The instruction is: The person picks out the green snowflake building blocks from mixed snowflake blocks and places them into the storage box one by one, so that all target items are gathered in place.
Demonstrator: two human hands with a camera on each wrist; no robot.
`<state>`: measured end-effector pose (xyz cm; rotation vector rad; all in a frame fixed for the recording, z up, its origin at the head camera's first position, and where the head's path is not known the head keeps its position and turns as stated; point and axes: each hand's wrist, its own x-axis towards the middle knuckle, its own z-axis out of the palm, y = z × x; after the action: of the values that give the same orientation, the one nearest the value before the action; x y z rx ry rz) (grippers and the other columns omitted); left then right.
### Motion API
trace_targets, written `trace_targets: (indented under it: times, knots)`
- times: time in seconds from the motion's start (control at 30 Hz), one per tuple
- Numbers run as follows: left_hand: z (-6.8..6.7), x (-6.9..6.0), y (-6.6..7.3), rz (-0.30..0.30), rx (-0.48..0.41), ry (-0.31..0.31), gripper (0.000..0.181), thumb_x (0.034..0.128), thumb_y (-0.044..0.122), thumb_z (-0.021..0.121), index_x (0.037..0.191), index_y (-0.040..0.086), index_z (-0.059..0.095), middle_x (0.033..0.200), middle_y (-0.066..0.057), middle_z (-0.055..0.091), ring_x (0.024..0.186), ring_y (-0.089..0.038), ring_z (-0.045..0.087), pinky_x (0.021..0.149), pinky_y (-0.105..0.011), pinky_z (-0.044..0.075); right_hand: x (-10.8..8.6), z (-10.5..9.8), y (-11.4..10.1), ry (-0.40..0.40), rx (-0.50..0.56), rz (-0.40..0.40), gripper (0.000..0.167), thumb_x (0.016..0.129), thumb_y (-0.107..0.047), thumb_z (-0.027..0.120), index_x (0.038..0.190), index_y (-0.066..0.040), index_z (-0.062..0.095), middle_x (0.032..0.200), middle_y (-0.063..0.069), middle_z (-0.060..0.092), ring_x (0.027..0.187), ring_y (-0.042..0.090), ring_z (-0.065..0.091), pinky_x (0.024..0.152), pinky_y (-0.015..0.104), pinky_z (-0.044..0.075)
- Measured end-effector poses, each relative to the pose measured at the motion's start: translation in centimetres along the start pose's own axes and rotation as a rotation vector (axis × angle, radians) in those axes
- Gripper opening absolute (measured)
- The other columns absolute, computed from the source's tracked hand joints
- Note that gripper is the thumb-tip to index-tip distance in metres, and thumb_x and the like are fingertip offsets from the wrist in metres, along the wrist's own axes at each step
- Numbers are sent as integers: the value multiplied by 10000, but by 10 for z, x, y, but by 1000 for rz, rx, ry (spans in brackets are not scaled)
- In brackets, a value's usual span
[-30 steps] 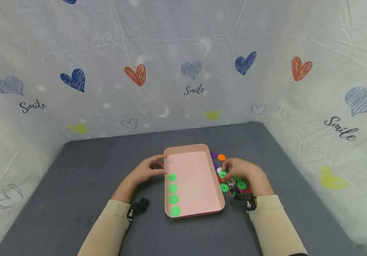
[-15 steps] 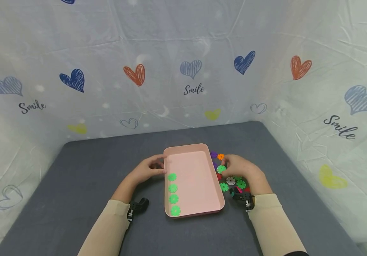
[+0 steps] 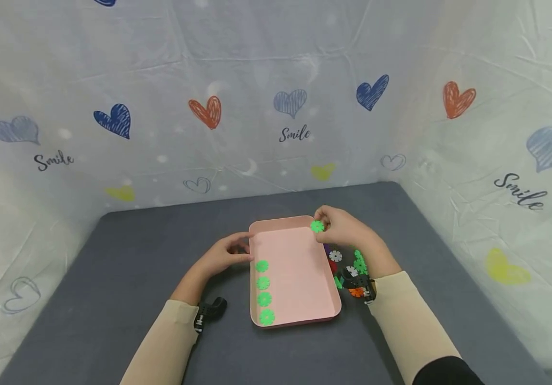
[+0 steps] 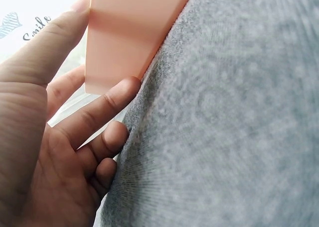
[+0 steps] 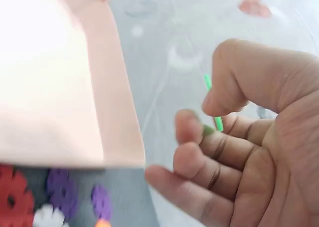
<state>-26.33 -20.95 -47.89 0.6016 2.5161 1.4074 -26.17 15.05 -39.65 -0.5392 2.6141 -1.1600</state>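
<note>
My right hand [image 3: 345, 227] pinches a green flower-shaped plastic disc [image 3: 317, 226] above the far right corner of a pink tray [image 3: 295, 278]. In the right wrist view the disc [image 5: 219, 123] is seen edge-on between thumb and fingers. Several like green discs [image 3: 264, 299] lie in a row along the tray's left side. My left hand [image 3: 220, 256] rests against the tray's left wall. In the left wrist view, its thumb [image 4: 65, 33] touches the tray rim and its other fingers extend loosely beside the outer wall.
Mixed flower-shaped discs lie on the grey table right of the tray: a white one [image 3: 335, 256], green ones [image 3: 360, 263], an orange one [image 3: 355, 292], and red [image 5: 14, 197] and purple [image 5: 62, 192] ones. My right forearm partly covers them. A printed curtain [image 3: 252, 155] stands behind the table.
My right hand has lifted the green disc from the pile and moved it away from me and left, to the tray's far right corner. My left hand has stayed at the tray's side.
</note>
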Motion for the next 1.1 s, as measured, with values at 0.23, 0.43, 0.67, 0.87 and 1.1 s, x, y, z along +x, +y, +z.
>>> trace_targets:
  times: [0.23,0.43,0.67,0.87,1.1]
  knots:
    - [0,1,4,-4,-7,-2,671,907,160,816,1496,46,515,1105,-167,700,780,-265,566,686,-357,448,34,21,-35,-150,-74,-124,470,863,-67,679,1311,-47,542,769,10,450,662,168,383,643,346,360]
    - [2,5,-2,12,-19,-10,669,901,177,824,1492,74,528,1086,-138,704,735,-222,551,672,-347,453,60,51,-53,-231,-379,-108,441,877,-220,717,1294,-142,595,839,-10,586,668,137,496,625,336,402]
    - [4,4,-1,31,-19,-22,665,894,212,833,1483,105,543,1045,-60,708,731,-214,561,675,-345,465,73,74,-52,-224,-535,23,372,868,-360,736,1220,-401,624,1009,-150,648,859,136,610,706,436,476]
    - [3,1,-1,24,-22,-17,671,898,226,830,1490,109,539,1077,-67,700,781,-225,589,701,-370,479,79,88,-48,-271,-329,-97,128,897,-196,778,998,-200,700,782,-66,568,740,137,552,686,311,455]
    - [1,-1,-3,27,-11,7,659,893,229,835,1477,110,554,1070,-66,701,778,-227,579,694,-375,467,81,96,-50,-295,-362,-135,36,972,-180,708,942,-163,718,779,-92,557,713,85,523,709,271,446]
